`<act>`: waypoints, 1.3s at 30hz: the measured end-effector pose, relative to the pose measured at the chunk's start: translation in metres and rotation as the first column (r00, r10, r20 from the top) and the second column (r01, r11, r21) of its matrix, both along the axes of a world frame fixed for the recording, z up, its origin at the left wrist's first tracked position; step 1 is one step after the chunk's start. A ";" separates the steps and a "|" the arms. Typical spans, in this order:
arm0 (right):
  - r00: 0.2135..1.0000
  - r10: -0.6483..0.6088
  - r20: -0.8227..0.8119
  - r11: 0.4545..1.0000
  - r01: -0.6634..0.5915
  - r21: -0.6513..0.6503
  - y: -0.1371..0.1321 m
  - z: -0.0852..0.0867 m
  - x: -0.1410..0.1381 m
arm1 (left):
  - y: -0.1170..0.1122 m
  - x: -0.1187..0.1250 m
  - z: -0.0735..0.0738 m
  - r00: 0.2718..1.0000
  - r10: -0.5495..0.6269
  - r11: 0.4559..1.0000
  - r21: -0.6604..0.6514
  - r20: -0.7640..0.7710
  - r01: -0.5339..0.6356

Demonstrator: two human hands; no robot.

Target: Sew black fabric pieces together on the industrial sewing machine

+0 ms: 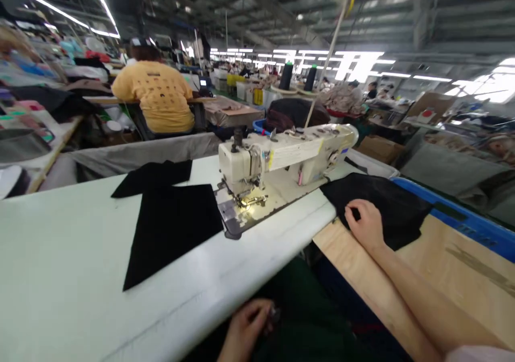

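Low in the view, over my dark-clothed lap, my left hand (247,324) is closed, with a small dark shiny object (275,314) at its fingertips; its kind I cannot make out. My right hand (365,223) reaches to the right and pinches at the black fabric (396,204), thumb and forefinger curled together. That fabric lies partly on a wooden board beside the sewing machine. The sewing machine (245,171) stands between and beyond my hands, its lamp lit at the needle. Two black cut pieces lie left of it, a larger piece (173,228) and a smaller piece (155,177).
The white table (72,255) stretches left. On the right are the wooden board (450,265) and a blue bin (478,228). A thread stand with black cones (286,76) rises behind the machine. A person in a yellow shirt (155,94) sits ahead, back turned.
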State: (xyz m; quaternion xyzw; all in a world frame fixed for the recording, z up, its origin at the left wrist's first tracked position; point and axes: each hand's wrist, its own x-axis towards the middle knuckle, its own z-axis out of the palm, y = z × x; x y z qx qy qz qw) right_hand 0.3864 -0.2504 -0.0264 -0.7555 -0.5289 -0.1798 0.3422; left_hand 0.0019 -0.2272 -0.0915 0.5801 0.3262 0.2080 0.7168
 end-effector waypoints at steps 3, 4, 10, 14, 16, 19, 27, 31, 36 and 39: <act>0.996 0.070 -0.063 0.997 -0.069 0.017 -0.004 0.005 -0.025 | -0.012 0.013 0.021 0.988 0.145 0.989 -0.036 0.046 -0.143; 0.988 0.119 -0.095 0.993 -0.119 0.008 -0.006 0.009 -0.039 | -0.012 0.018 0.032 0.977 0.196 0.980 -0.031 0.079 -0.195; 0.493 0.536 -0.686 0.684 -0.729 0.011 -0.024 0.048 -0.132 | 0.001 0.046 0.086 0.908 0.347 0.935 -0.014 0.233 -0.354; 0.191 0.456 -0.869 0.592 -0.795 0.136 -0.022 0.063 -0.149 | -0.001 0.052 0.095 0.924 0.327 0.928 0.120 0.196 -0.354; 0.123 0.412 -0.903 0.588 -0.793 0.160 -0.018 0.063 -0.148 | -0.004 0.051 0.095 0.927 0.339 0.896 0.243 0.162 -0.371; 0.062 0.397 -0.916 0.571 -0.798 0.193 -0.016 0.059 -0.147 | -0.007 0.047 0.093 0.925 0.358 0.822 0.427 0.126 -0.377; -0.339 0.194 -0.920 0.733 -0.574 0.366 -0.018 0.047 -0.163 | 0.006 0.047 0.087 0.897 0.416 0.421 0.842 0.152 -0.338; -0.669 -0.028 -0.743 0.738 -0.515 0.436 -0.014 0.040 -0.165 | 0.022 0.054 0.093 0.972 0.233 0.126 0.991 0.015 -0.045; -0.729 -0.006 -0.684 0.797 -0.416 0.437 -0.009 0.035 -0.162 | 0.030 0.063 0.098 0.979 0.156 0.153 0.983 -0.130 0.107; -0.748 0.016 -0.664 0.787 -0.400 0.469 -0.007 0.037 -0.160 | 0.032 0.066 0.101 0.972 0.208 0.242 0.969 -0.108 0.056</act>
